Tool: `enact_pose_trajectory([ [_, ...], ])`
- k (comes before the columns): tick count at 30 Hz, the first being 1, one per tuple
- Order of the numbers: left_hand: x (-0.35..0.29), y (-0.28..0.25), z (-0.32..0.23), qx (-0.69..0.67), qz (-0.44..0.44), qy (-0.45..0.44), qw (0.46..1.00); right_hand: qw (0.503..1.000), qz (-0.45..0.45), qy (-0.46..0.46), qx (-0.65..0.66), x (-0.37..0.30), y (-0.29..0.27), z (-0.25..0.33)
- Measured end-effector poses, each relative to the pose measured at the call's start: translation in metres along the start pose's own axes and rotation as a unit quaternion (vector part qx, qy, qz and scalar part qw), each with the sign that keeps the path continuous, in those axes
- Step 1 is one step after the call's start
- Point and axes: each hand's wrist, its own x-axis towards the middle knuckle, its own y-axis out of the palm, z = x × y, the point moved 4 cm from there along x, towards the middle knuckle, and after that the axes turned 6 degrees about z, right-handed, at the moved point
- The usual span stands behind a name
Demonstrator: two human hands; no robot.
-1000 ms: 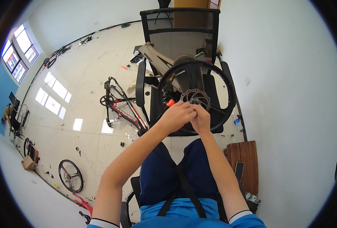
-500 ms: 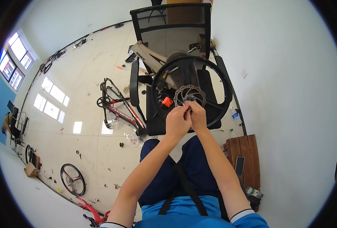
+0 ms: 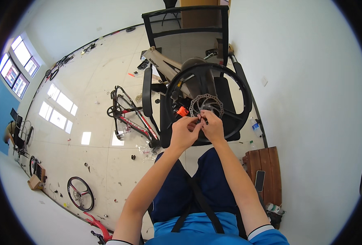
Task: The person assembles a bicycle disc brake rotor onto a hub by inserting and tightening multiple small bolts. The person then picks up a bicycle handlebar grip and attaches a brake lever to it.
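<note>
A black wheel with broad spokes leans on the seat of a black office chair, its silver brake disc facing me. Just below the disc's hub, my left hand and my right hand meet at the fingertips. Thumb and forefinger are pinched on each; a small dark piece seems to be between them, too small to name. Behind the wheel lies a beige bicycle frame. Near my left fingers is a bright orange object.
On the floor to the left lie a black-and-red bicycle frame, another wheel and scattered small parts. At right, a wooden bench carries a phone, with bottles by the wall. The chair's armrests flank the wheel.
My hands have drawn slightly down from the hub. The left hand's fingers have opened out from the right's, with the fingertips still meeting. The whole view has shifted a little.
</note>
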Motion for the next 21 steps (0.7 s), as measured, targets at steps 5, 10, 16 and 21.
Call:
enact_pose_trajectory([
  [5, -0.005, 0.011, -0.003, 0.067, 0.005, 0.046, 0.997, 1.0, -0.005, -0.004, 0.009, -0.005, 0.003, 0.0],
  [10, -0.005, 0.013, -0.011, 0.016, 0.0, -0.077, 0.997, 1.0, -0.021, 0.005, 0.01, -0.006, 0.001, 0.001],
  [16, -0.01, 0.023, -0.001, 0.197, 0.023, 0.035, 0.98, 0.998, -0.059, 0.003, 0.007, -0.004, 0.006, 0.0],
  [21, 0.007, 0.019, -0.022, 0.378, 0.104, 0.248, 0.886, 0.997, -0.055, 0.048, 0.016, 0.001, -0.005, -0.003],
])
